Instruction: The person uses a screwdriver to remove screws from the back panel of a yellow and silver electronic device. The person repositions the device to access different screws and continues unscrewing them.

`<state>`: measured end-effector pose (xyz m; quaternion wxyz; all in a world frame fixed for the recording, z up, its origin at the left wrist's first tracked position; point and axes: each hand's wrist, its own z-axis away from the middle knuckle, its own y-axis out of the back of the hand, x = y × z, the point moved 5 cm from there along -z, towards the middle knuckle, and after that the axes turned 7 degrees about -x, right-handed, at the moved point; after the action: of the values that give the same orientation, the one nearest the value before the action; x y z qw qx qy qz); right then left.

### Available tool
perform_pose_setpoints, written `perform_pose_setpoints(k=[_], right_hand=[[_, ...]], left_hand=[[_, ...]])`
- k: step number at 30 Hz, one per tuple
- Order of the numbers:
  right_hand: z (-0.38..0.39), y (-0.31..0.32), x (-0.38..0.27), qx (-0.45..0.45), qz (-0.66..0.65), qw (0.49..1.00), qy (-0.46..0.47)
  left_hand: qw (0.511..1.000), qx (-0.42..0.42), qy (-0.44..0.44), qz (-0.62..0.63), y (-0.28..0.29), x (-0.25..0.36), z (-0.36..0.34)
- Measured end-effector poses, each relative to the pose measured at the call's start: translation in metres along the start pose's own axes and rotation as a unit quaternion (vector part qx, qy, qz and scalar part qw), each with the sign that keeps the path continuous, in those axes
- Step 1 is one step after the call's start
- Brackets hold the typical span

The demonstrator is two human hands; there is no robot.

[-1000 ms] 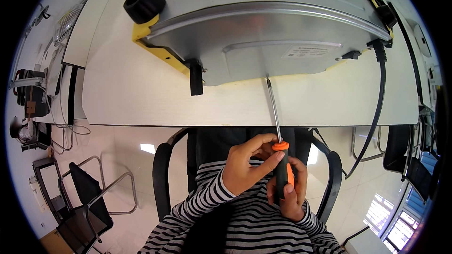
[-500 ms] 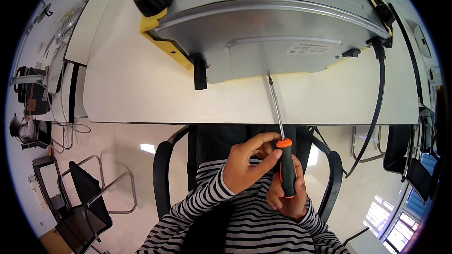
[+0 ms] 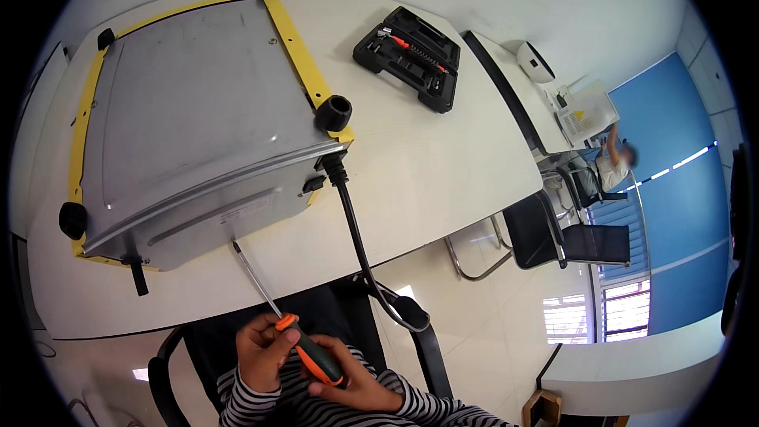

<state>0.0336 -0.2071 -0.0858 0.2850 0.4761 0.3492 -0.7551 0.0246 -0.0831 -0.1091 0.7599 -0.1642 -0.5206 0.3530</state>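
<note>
- Since the earlier frame the view had swung to the right: the metal appliance (image 3: pixel 190 126) had shifted from the top centre to the upper left of the frame, and the room's blue wall now showed at the right.
- The screwdriver (image 3: pixel 285 312) ran from the lower centre up and left, its tip touching the appliance's near face.
- The left hand (image 3: pixel 265 348) was curled around the top of the orange and black handle, fingers pinching it.
- The right hand (image 3: pixel 356 383) cupped the handle's lower end from beneath, fingers closed around it.
- A black power cord (image 3: pixel 356 241) ran from the appliance over the white table's (image 3: pixel 427 150) edge.
- An open black tool case (image 3: pixel 409 57) lay on the table at the upper centre.
- A black chair (image 3: pixel 565 237) stood at the right.
</note>
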Motion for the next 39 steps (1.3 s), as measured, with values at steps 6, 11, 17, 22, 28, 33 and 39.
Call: perform_pose_setpoints(k=[6, 11, 17, 22, 28, 33, 39], right_hand=[[0.003, -0.001, -0.003, 0.028, 0.081, 0.996, -0.021], [0.002, -0.009, 0.01, -0.08, -0.184, 0.98, -0.016], [0.002, -0.018, 0.025, -0.155, -0.387, 0.909, -0.016], [0.002, -0.017, 0.024, -0.159, -0.368, 0.916, -0.027], [0.007, 0.002, 0.015, 0.047, 0.023, 0.998, 0.033], [0.003, 0.001, 0.013, 0.031, 0.066, 0.997, 0.006], [0.003, -0.006, 0.022, -0.057, -0.14, 0.988, -0.016]], left_hand=[[0.999, -0.02, -0.026, -0.007, -0.006, -0.001, -0.002], [0.99, -0.114, -0.058, -0.053, -0.001, 0.003, 0.0], [0.988, -0.155, 0.012, -0.003, 0.004, -0.012, 0.001], [0.991, -0.13, 0.03, 0.03, 0.0, -0.011, 0.001], [0.994, -0.099, 0.045, 0.016, -0.005, -0.01, -0.001], [0.993, -0.101, 0.066, 0.001, -0.008, -0.008, -0.002], [0.991, -0.131, 0.031, -0.007, -0.005, -0.008, -0.004]])
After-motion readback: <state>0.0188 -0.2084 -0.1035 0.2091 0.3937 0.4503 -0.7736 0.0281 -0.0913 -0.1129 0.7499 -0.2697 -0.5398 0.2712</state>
